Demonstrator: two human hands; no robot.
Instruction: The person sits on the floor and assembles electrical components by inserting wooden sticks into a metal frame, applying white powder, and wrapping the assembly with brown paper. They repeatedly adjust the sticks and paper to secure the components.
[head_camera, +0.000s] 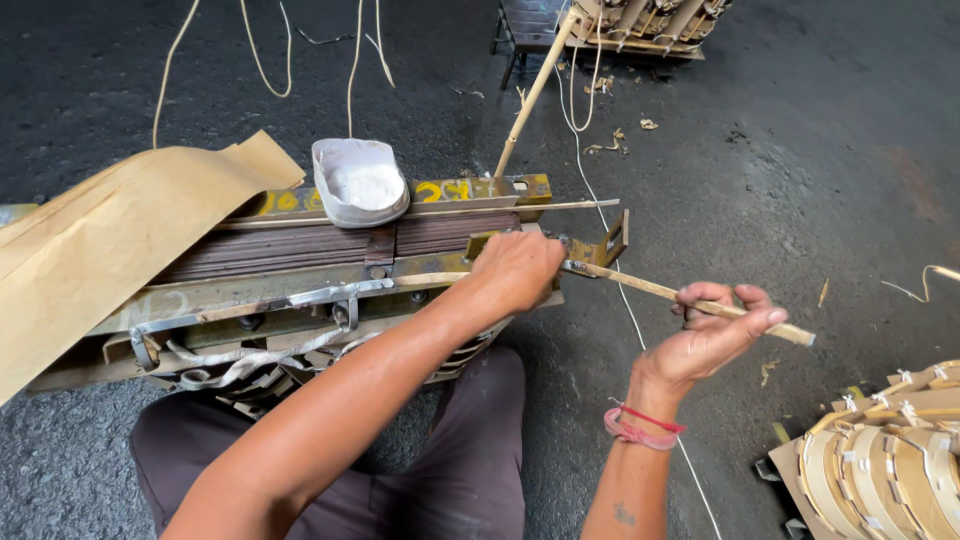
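My left hand rests closed over the near right end of a long metal core assembly of stacked dark laminations in yellowish clamp frames. My right hand grips a thin wooden stick that runs from the assembly's right end bracket out to the right. A red band circles my right wrist. A white tub of white paste sits on top of the assembly.
Brown paper sheets drape over the assembly's left end. Wound coils bound with pale tape lie at the lower right. A second slanted stick leans toward more coils at the top. Thin white cords trail over the dark floor.
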